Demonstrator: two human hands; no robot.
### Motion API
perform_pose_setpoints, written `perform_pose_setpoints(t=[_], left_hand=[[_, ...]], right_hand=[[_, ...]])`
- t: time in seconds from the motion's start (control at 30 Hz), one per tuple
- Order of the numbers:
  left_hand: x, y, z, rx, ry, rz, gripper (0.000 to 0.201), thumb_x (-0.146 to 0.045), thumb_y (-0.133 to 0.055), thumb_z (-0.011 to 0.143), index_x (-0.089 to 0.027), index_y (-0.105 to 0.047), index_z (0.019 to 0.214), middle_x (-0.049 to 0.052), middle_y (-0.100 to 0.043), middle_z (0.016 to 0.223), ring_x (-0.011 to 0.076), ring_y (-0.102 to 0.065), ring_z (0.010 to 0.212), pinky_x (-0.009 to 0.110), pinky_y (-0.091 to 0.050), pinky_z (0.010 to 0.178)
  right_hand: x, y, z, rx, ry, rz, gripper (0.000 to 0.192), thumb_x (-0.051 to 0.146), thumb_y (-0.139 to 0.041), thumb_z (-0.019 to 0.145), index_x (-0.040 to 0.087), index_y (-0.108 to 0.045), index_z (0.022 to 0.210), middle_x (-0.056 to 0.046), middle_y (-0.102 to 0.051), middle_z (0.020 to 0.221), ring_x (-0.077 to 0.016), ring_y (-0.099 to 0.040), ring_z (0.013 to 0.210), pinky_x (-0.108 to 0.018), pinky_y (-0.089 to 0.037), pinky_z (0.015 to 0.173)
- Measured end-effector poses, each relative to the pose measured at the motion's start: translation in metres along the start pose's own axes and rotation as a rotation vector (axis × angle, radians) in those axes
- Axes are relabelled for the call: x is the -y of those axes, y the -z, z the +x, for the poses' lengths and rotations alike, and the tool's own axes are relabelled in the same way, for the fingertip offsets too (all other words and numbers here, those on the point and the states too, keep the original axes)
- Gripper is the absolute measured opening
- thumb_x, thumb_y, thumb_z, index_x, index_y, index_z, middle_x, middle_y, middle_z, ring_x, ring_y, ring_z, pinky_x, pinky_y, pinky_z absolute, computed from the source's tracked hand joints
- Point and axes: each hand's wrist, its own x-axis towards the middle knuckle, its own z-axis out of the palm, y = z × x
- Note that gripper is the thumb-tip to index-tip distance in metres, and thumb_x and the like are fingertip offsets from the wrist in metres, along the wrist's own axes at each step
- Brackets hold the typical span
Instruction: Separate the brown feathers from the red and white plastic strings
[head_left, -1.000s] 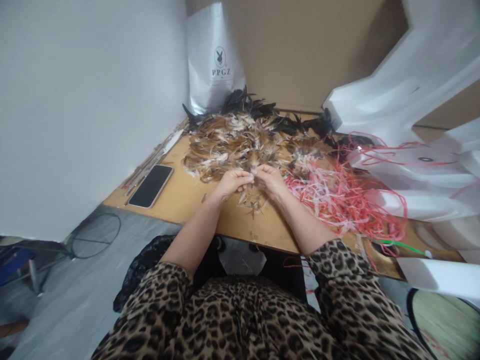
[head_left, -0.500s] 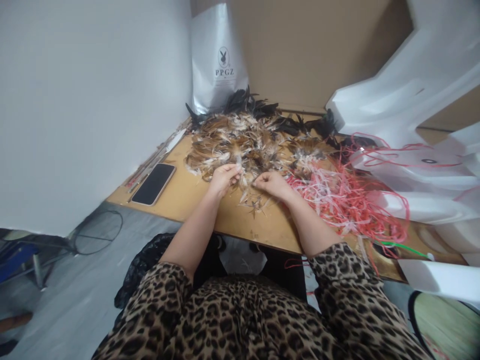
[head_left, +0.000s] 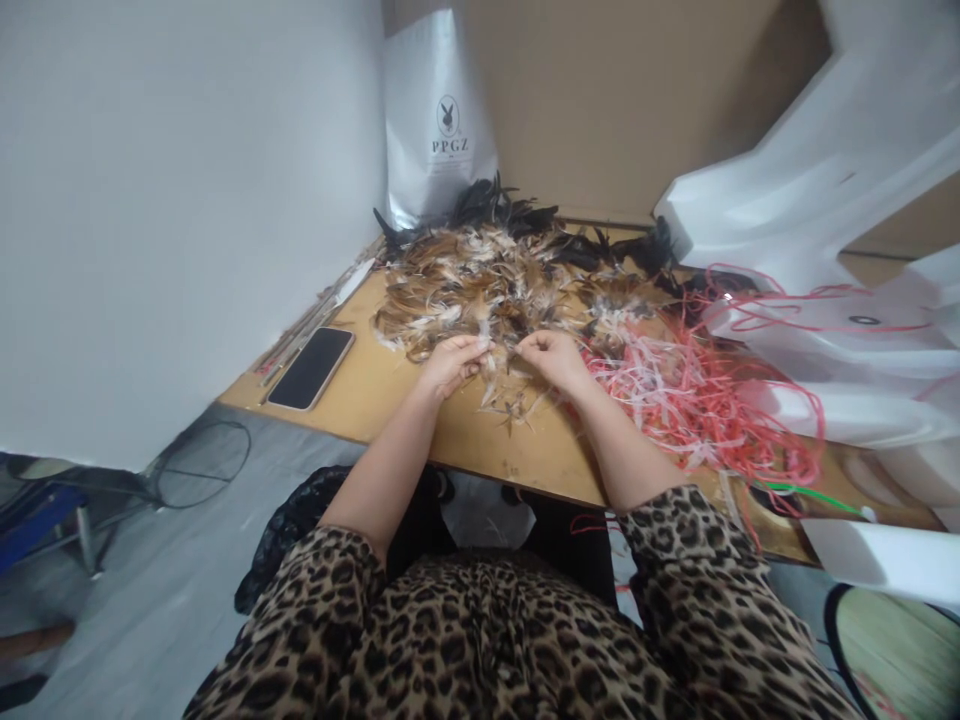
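Note:
A big heap of brown, white and black feathers [head_left: 495, 280] covers the back of a wooden table [head_left: 390, 390]. My left hand [head_left: 450, 362] pinches a small bunch of feathers at the heap's near edge. My right hand [head_left: 555, 358] is close beside it, fingertips closed on a feather from the same spot. A few loose feathers [head_left: 514, 405] lie on the table just below both hands.
A tangle of red and pink plastic strips [head_left: 697, 400] lies right of my hands. A black phone [head_left: 310, 368] lies at the table's left edge. A white bag [head_left: 439, 110] stands at the back, white foam pieces [head_left: 825, 200] on the right. A wall is on the left.
My hands drew apart half a second ago and have come close together again at the heap's edge. The view has shifted slightly.

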Motion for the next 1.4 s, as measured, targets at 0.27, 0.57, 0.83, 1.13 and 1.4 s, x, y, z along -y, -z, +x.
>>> perform_pose_setpoints(t=[0.27, 0.57, 0.83, 1.13, 1.4], left_hand=[[0.0, 0.0, -0.001, 0.043, -0.016, -0.047, 0.027, -0.023, -0.075, 0.061, -0.008, -0.067, 0.082, 0.004, -0.064, 0.067, 0.0034, -0.053, 0.053, 0.013, -0.035, 0.045], [0.002, 0.0, 0.001, 0.061, -0.024, -0.032, 0.024, -0.024, -0.074, 0.064, -0.009, -0.069, 0.082, 0.003, -0.063, 0.064, 0.0028, -0.053, 0.052, 0.011, -0.037, 0.045], [0.004, 0.0, 0.001, 0.035, 0.01, -0.032, 0.023, -0.021, -0.074, 0.063, -0.01, -0.069, 0.083, 0.006, -0.068, 0.076, 0.0048, -0.058, 0.057, 0.013, -0.042, 0.05], [0.002, -0.002, -0.003, 0.07, 0.065, -0.019, 0.024, -0.02, -0.073, 0.064, -0.009, -0.065, 0.083, 0.009, -0.07, 0.084, 0.0106, -0.064, 0.063, 0.015, -0.045, 0.049], [-0.001, -0.005, -0.007, 0.11, 0.122, 0.002, 0.017, -0.017, -0.072, 0.066, -0.007, -0.064, 0.077, 0.007, -0.068, 0.074, 0.0067, -0.061, 0.058, 0.014, -0.046, 0.052]], right_hand=[[0.003, -0.018, -0.008, 0.124, 0.037, -0.316, 0.027, 0.043, -0.063, 0.066, 0.016, -0.067, 0.071, 0.0, -0.061, 0.061, -0.0103, -0.049, 0.054, -0.022, -0.033, 0.052], [0.007, -0.011, -0.003, -0.022, 0.017, 0.053, 0.021, 0.035, -0.058, 0.069, 0.015, -0.061, 0.065, 0.0, -0.058, 0.059, -0.009, -0.045, 0.052, -0.022, -0.036, 0.053], [0.011, 0.004, 0.0, -0.105, -0.15, 0.592, 0.032, 0.044, -0.068, 0.06, 0.017, -0.05, 0.061, 0.008, -0.037, 0.044, -0.0039, -0.023, 0.038, -0.02, -0.014, 0.038], [0.008, 0.003, 0.001, -0.261, 0.018, 0.328, 0.029, 0.044, -0.064, 0.065, 0.015, -0.057, 0.064, 0.004, -0.049, 0.053, -0.006, -0.035, 0.047, -0.021, -0.028, 0.047], [0.008, 0.002, 0.001, -0.236, 0.033, 0.363, 0.029, 0.044, -0.065, 0.065, 0.016, -0.056, 0.065, 0.003, -0.05, 0.055, -0.007, -0.037, 0.048, -0.022, -0.03, 0.048]])
